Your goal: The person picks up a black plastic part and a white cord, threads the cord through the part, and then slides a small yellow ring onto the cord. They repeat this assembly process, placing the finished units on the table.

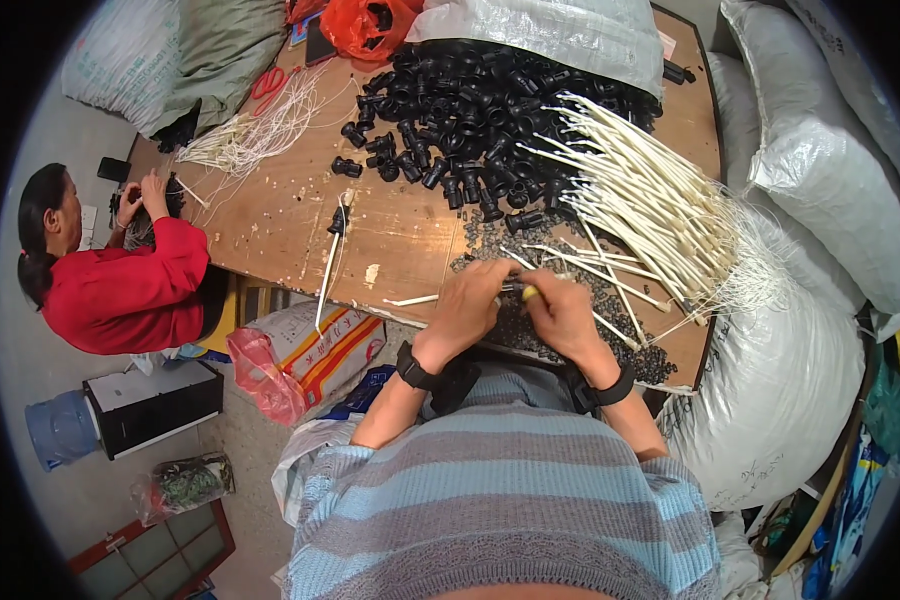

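My left hand (467, 300) is closed near the table's front edge, with a white sleeved wire (412, 300) sticking out from its left side. Close beside it, my right hand (562, 312) is closed round something with a yellow end (529, 293), mostly covered by the fingers. A small black fitting (511, 287) shows between the two hands. Loose white sleeved wires (610, 262) lie just beyond, next to a thick bundle of them (660, 195). Small black pieces (515, 325) are scattered under and around my hands. Left of them lies a black lamp socket with white wires (338, 222).
A heap of black lamp sockets (480, 110) covers the table's far middle, partly under a white sack (570, 35). Thin white wires (260, 135) and red scissors (267, 84) lie far left. A person in red (120, 280) works at the left. Stuffed sacks (780, 390) crowd the right.
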Motion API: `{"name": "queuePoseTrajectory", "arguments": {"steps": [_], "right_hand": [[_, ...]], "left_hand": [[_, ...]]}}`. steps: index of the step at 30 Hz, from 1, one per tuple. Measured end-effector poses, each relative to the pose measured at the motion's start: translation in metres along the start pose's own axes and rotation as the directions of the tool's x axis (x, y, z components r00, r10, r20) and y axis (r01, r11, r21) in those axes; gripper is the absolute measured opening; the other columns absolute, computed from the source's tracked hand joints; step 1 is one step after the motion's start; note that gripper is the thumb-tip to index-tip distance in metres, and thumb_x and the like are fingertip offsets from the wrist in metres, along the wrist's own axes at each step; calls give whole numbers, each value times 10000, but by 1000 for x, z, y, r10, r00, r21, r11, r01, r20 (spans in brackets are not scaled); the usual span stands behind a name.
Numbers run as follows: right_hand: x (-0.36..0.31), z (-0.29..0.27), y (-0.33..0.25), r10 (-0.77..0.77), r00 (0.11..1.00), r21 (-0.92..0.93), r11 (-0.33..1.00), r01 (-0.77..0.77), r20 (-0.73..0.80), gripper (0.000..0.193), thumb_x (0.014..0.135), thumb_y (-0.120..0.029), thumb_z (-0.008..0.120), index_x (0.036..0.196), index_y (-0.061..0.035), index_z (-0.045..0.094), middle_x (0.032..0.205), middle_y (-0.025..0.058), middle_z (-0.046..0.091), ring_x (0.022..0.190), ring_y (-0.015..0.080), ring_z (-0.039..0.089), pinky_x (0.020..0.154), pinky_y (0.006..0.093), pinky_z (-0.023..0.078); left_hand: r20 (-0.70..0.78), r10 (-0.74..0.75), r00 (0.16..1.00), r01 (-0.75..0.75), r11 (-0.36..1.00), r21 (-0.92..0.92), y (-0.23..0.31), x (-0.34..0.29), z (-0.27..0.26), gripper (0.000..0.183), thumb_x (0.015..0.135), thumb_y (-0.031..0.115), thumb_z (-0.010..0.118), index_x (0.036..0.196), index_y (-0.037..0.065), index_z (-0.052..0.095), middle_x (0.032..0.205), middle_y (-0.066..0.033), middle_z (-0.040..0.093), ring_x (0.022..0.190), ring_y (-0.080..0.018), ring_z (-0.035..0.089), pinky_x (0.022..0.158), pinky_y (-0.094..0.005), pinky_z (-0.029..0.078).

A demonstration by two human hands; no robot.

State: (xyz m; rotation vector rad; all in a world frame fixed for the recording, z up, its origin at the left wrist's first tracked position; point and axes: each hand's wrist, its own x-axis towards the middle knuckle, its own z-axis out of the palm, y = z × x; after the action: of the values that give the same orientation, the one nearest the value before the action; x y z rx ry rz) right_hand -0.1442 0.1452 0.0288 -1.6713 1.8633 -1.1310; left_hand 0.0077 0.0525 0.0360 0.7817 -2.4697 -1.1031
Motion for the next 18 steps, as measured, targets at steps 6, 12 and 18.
{"name": "queuePoseTrajectory", "arguments": {"steps": [6, 12, 18], "right_hand": [[0, -2, -10, 2, 993, -50, 999, 3, 115, 272, 810, -24, 613, 1079, -63, 615, 785, 183, 617, 694, 364, 616, 597, 404, 478], [-4, 7, -8, -21, 998, -23, 999, 22, 60, 254, 838, -27, 611, 1088, -69, 624, 817, 177, 639, 704, 356, 628, 596, 384, 482], [-4, 8, -3, 33, 993, 166, 985, -52, 110, 145, 807, -76, 641, 948, -67, 674, 711, 147, 642, 608, 338, 616, 526, 386, 469]], "left_hand": [[-15, -8, 1000, 4, 979, -203, -2, 3, -5, 415, 670, -111, 555, 1053, 47, 586, 977, -125, 619, 943, -313, 578, 835, -376, 460], [-273, 104, 956, -139, 984, -112, -12, 0, -5, 216, 654, -60, 657, 820, 78, 642, 869, -65, 619, 860, -246, 594, 714, -336, 474], [-226, 150, 963, -199, 957, -212, -21, -7, -1, 212, 657, -76, 653, 820, 59, 648, 884, -60, 610, 856, -240, 589, 738, -335, 471]]}}
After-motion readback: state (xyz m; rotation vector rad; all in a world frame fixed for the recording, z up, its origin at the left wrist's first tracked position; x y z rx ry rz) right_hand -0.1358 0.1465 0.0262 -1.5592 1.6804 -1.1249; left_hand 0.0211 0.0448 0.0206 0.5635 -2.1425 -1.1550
